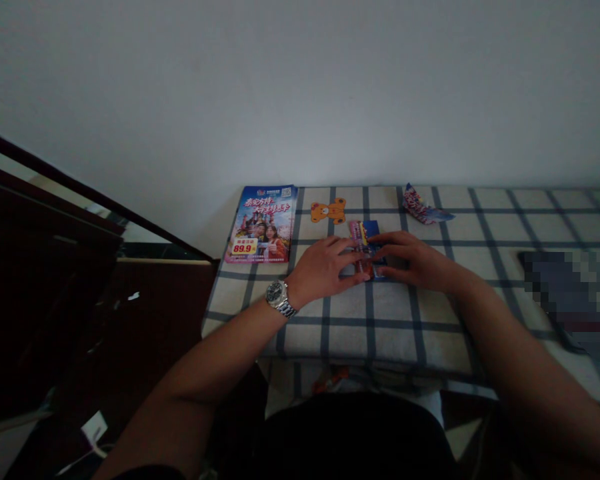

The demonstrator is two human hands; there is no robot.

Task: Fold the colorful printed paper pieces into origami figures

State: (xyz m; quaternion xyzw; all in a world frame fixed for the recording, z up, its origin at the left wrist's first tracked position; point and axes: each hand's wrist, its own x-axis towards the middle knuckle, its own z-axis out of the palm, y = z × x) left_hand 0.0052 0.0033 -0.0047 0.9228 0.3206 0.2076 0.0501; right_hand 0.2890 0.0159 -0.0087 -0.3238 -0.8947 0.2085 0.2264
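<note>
Both my hands rest on a folded colourful paper (364, 235), pink and blue, lying on the checked tablecloth (380, 320). My left hand (325, 267), with a metal watch on its wrist, lies flat with fingers stretched onto the paper's left side. My right hand (410, 260) presses its fingers onto the paper's right side. Most of the paper is hidden beneath the fingers.
A colourful flyer (263, 223) lies at the table's far left corner. An orange bear-shaped cutout (329, 211) sits behind the paper, and a folded paper piece (423, 205) lies at the back. A blurred dark object (573, 300) is on the right. Dark furniture (45, 280) stands left.
</note>
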